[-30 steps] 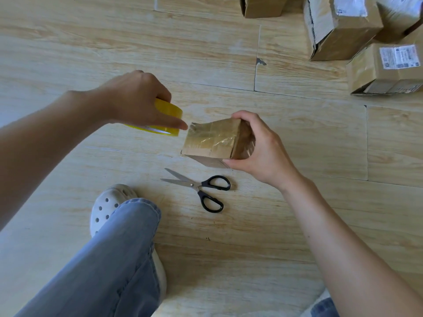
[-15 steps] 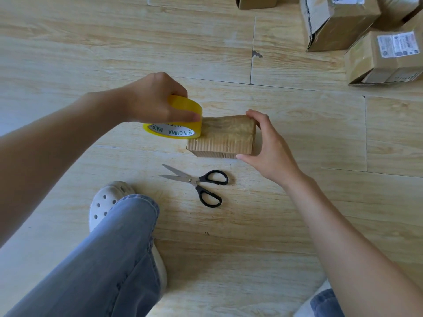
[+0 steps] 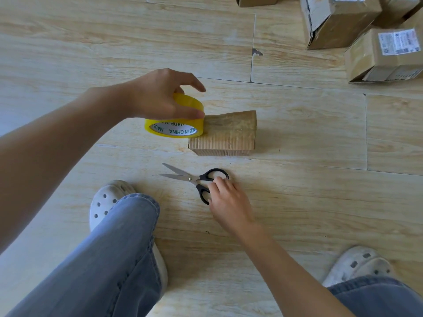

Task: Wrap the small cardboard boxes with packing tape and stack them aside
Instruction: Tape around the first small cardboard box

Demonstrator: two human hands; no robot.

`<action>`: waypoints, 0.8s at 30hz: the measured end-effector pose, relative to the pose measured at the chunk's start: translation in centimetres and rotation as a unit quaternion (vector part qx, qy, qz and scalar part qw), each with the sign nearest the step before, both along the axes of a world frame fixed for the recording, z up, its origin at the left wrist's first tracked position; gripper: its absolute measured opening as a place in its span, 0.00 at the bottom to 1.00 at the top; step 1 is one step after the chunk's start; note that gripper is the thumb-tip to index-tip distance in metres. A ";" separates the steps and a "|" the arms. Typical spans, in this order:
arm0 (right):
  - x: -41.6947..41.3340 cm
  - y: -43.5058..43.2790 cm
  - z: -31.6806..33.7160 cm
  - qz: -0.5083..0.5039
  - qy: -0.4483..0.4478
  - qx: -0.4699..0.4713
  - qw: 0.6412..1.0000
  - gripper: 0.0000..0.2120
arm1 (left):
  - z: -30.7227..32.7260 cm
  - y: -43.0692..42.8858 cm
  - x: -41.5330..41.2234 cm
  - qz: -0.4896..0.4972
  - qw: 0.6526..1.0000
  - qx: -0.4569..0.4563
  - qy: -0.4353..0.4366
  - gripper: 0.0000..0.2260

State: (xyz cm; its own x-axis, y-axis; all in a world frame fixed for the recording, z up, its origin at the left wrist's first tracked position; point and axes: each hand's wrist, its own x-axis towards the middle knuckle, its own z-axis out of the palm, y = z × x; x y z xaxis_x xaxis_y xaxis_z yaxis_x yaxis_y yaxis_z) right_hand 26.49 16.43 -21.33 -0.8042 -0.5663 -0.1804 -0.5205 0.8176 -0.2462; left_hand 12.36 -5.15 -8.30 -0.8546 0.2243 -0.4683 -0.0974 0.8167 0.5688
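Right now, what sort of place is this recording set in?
Probably a home or small shop floor used as an informal packing spot: wood-look plank floor, a cluster of labelled cardboard parcels at upper right, and a yellow tape roll and scissors worked at floor level.

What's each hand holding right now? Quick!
Left hand: closed, holding the yellow roll of packing tape against the small brown cardboard box.
Right hand: fingers curled on the black-handled metal scissors on the wooden floor; real grip cannot be told.

Scissors (image 3: 190,178) lower handle under right hand (image 3: 229,202), far boxes (image 3: 338,24) cropped
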 end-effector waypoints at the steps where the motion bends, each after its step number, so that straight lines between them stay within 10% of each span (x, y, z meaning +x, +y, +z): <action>1: -0.1 -0.4 -0.1 -0.001 -0.016 0.015 1.000 0.09 | 0.1 0.0 0.0 -0.005 1.000 0.007 -0.008 0.20; 19: -2.4 0.2 1.7 0.004 -0.104 0.057 0.993 0.15 | 0.4 0.9 -0.7 -0.051 0.995 -0.034 -0.072 0.13; 21: -2.3 2.2 2.9 -0.080 -0.258 -0.044 0.962 0.13 | 0.3 0.7 -0.6 -0.040 0.996 -0.009 -0.074 0.12; 24: -2.1 5.1 4.8 -0.205 -0.489 -0.212 0.821 0.20 | 0.3 0.3 -0.5 -0.019 0.997 0.019 -0.077 0.11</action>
